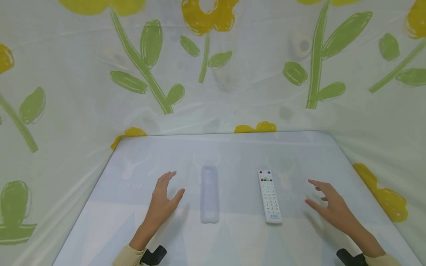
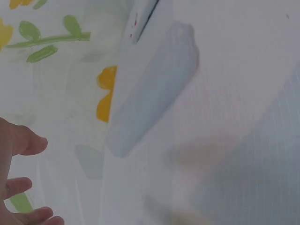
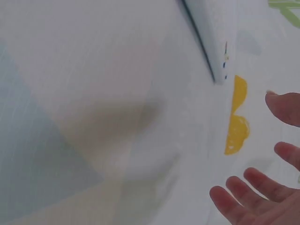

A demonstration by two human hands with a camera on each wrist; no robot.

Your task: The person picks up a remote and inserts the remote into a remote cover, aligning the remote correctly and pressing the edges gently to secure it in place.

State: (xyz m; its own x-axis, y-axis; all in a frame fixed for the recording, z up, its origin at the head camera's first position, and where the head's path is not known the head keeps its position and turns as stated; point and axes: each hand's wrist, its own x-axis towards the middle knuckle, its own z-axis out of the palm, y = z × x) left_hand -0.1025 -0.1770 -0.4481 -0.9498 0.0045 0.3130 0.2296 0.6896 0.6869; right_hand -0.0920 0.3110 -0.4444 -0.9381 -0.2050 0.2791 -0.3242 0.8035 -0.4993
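A white remote control (image 1: 270, 197) with rows of buttons lies face up on the table, right of the middle. To its left lies a clear, long, narrow remote cover (image 1: 210, 195), seen as a bluish translucent shape in the left wrist view. My left hand (image 1: 162, 203) hovers left of the cover, thumb and fingers spread, holding nothing. On the other side, my right hand (image 1: 336, 207) hangs above the table to the right of the remote, its fingers loosely bent and apart from it.
The table (image 1: 233, 147) has a pale cloth with faint blue triangles. Behind it and along both sides hangs a white curtain (image 1: 253, 74) printed with yellow flowers and green leaves. Dark straps (image 1: 154, 255) sit on both wrists.
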